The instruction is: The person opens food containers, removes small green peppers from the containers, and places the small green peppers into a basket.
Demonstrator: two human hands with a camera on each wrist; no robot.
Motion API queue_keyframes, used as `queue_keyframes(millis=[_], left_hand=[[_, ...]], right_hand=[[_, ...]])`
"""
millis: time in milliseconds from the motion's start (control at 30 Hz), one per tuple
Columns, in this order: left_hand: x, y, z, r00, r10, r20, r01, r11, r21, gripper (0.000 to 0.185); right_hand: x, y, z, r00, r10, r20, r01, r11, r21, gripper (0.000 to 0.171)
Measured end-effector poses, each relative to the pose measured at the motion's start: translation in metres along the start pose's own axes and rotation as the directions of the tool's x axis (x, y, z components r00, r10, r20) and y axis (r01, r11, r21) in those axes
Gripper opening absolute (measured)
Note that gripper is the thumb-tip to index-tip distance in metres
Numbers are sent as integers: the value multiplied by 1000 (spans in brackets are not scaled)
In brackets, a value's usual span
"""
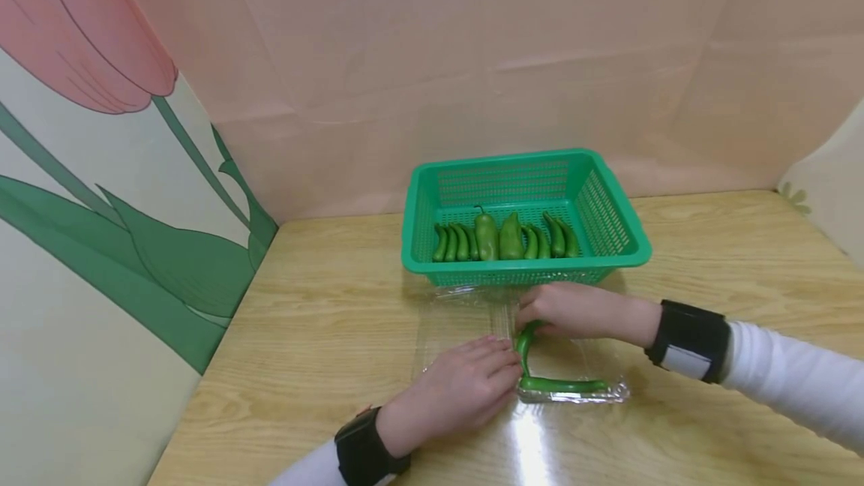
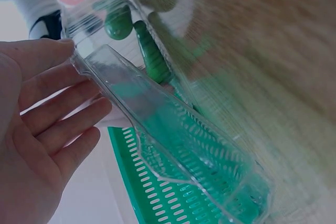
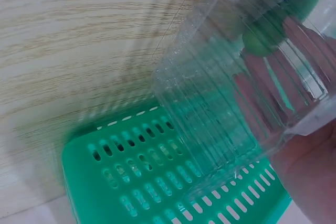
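Note:
A clear plastic clamshell box (image 1: 466,321) lies unfolded on the table in the head view. One long green pepper (image 1: 563,385) lies along its near edge in the right half. A second green pepper (image 1: 523,349) stands at an angle to it, near the box's fold. My right hand (image 1: 563,309) pinches the far end of that second pepper; its fingertips are partly hidden. My left hand (image 1: 466,387) rests at the fold, fingers extended. In the left wrist view, the left fingers (image 2: 58,103) are nearly straight and touch the plastic edge.
A green plastic basket (image 1: 526,267) stands just behind the box. Several green peppers (image 1: 511,237) of different sizes lie in a row inside it. The wooden table (image 1: 324,306) meets a pink cloth backdrop (image 1: 378,96), with a tulip-patterned sheet (image 1: 101,246) at left.

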State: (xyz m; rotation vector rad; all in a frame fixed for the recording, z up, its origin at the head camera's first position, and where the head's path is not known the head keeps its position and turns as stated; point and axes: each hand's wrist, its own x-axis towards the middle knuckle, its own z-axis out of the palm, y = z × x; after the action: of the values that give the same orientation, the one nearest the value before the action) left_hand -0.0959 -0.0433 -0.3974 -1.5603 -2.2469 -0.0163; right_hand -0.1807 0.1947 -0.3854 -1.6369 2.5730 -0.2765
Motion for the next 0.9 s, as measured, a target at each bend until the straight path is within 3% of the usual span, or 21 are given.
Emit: queue_keyframes(millis=[567, 900], left_hand=[[0, 1, 1, 1000, -15, 4, 15, 999, -33, 31], [0, 1, -1, 1000, -1, -3, 1, 1000, 3, 29]], right_hand=[[-4, 3, 2, 998, 68, 17, -69, 997, 26, 18], [-8, 4, 1, 995, 96, 14, -96, 995, 32, 23]])
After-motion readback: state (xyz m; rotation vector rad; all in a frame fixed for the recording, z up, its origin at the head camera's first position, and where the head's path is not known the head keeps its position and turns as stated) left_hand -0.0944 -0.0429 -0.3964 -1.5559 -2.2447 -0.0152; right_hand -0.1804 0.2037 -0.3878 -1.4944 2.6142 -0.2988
